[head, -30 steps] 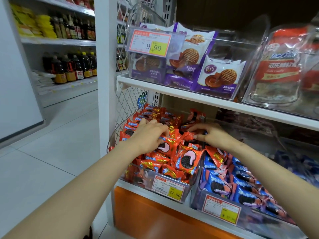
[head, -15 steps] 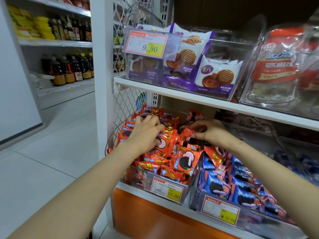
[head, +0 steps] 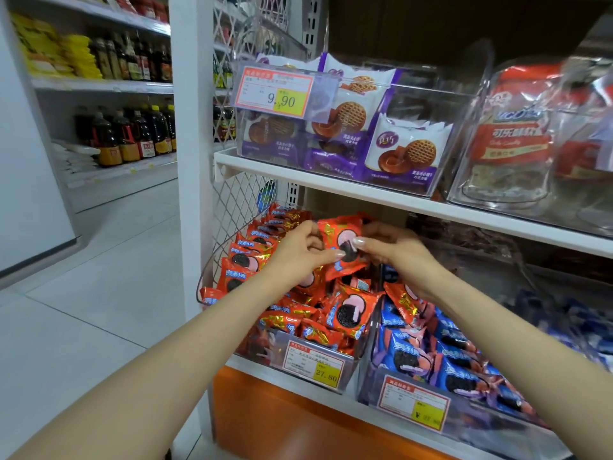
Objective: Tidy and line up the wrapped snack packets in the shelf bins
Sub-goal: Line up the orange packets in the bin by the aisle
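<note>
An orange cookie packet (head: 338, 235) is held upright above the clear bin (head: 346, 370) of orange packets on the lower shelf. My left hand (head: 298, 252) pinches its left side and my right hand (head: 393, 249) pinches its right side, thumbs on the front. Along the bin's left wall a row of orange packets (head: 252, 250) stands lined up; the ones in the middle and front lie jumbled (head: 315, 327). A neighbouring bin to the right holds blue cookie packets (head: 408, 356), with one orange packet (head: 403, 302) lying on them.
The white shelf above (head: 414, 204) hangs close over my hands, carrying a bin of purple biscuit packs (head: 408, 154) and a bin of red bags (head: 510, 134). A white upright post (head: 190, 161) and wire mesh bound the left side. Bottles line a far aisle shelf (head: 132, 134).
Both hands came up off the pile and closed together on one orange packet, which is now lifted upright between them above the bin.
</note>
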